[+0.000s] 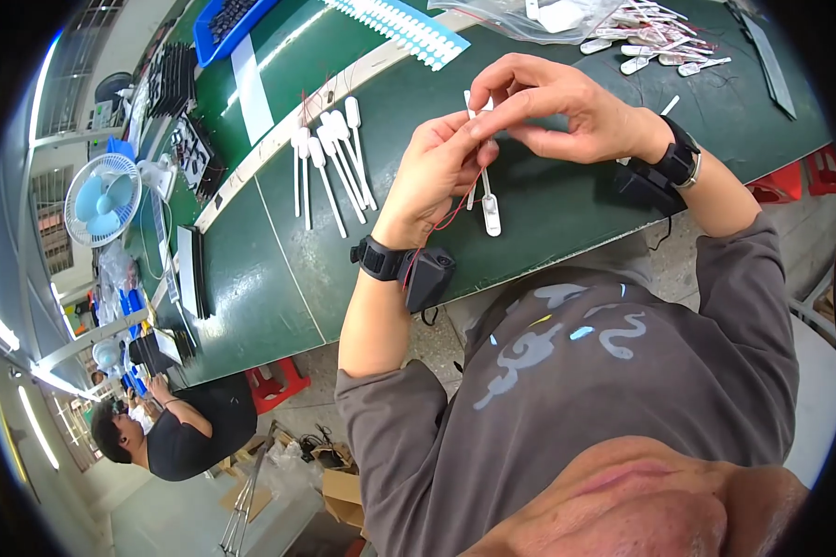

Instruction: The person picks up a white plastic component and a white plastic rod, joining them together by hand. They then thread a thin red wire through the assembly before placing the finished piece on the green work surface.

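Note:
Both my hands meet above the green table (381,278), over a white paddle-shaped plastic piece (491,219) with a thin stem and a rounded, hollowed end pointing toward me. My left hand (437,167) is closed on its stem, and thin red wires (455,215) hang beside that hand. The thumb and forefinger of my right hand (562,107) are pinched together at the stem's far part; the fingers hide the exact grip there. Part of a second thin white strip shows alongside the stem. Left of my hands lie several similar white pieces (330,153), stems toward me.
Beyond my right hand lie a pile of white pieces with red wires (655,42) and a clear plastic bag (553,19). A light-blue sheet with white parts (399,32) and a blue bin (228,28) lie across a pale strip (293,121). Another person (190,427) sits farther left.

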A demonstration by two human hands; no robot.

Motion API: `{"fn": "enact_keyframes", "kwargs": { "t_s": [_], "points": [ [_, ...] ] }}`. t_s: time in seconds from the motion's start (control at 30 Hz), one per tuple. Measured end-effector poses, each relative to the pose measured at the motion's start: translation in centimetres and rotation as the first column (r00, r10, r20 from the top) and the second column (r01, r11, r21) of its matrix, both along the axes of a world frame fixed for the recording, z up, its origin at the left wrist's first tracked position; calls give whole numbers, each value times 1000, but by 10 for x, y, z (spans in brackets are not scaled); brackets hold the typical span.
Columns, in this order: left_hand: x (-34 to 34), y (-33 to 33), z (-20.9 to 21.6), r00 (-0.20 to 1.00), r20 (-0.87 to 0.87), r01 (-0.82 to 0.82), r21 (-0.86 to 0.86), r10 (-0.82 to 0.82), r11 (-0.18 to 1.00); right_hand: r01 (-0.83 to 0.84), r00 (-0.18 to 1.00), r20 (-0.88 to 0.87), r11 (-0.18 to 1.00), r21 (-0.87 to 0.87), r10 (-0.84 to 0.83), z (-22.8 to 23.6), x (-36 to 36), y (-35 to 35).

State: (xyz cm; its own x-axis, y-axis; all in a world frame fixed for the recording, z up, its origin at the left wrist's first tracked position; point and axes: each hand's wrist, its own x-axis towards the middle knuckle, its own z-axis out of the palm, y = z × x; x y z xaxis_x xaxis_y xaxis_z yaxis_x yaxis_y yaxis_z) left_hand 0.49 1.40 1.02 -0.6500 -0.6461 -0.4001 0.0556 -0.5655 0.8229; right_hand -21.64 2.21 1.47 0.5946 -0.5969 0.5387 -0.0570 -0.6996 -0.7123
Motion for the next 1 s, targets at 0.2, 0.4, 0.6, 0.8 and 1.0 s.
{"fn": "enact_keyframes", "kwargs": {
  "t_s": [0.2,0.4,0.6,0.8,1.0],
  "points": [
    [4,0,-7,996,-12,84,-9,-84,996,-14,1000,-19,999,-36,13,1,7,1],
    [-5,11,4,971,124,-166,-252,202,953,201,980,-6,977,67,-201,-4,8,2],
    [0,13,5,848,58,-397,-588,526,705,279,948,18,861,425,-316,-8,9,0],
    [-7,20,-1,827,100,-197,-870,553,452,181,963,56,785,592,-264,-14,7,-6],
    [-5,18,-3,799,163,-42,-945,579,324,131,972,45,697,705,-229,-13,4,-10]
  ]
}}
